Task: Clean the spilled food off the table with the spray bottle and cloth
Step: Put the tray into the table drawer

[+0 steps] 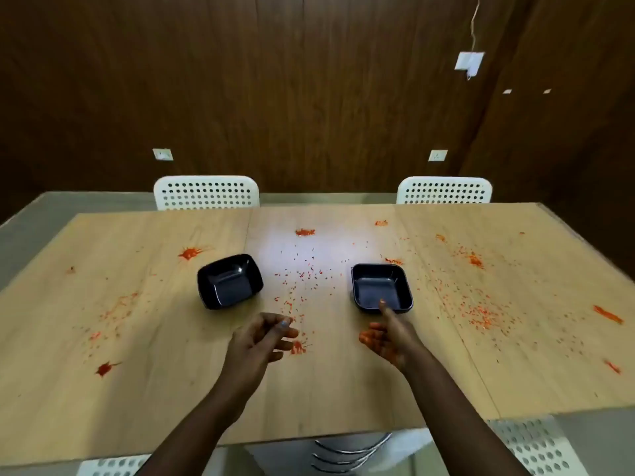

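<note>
1. Nearest the viewer, two bare forearms reach forward over a pale wood counter [343,400]. Below its near edge are white perforated chair seats and stacked metal legs.
2. The left hand [263,338] hovers with fingers loosely curled and apart, holding nothing. A small red splat [298,348] lies just beside its fingertips.
3. The right hand [386,334] is turned palm up, its palm smeared orange-red. One finger is stretched forward to the near rim of the right black tray [381,286]; the other fingers are relaxed and grip nothing.
4. The spilled food [481,312] is red-orange, part wet splats, part fine crumbs. It spreads ahead of and to both sides of the hands, lengthwise along the counter from left to right.
5. The densest crumb patch lies to the right, nearer the right hand. A thinner trail runs between the two trays.
6. The left black tray [229,281] sits tilted, farther left, with a large splat [190,253] just beyond it.
7. No spray bottle or cloth is in view, so fetching them likely comes first.
8. Beyond the counter stand two white perforated chairs [206,192] against a dark wood wall.
</note>
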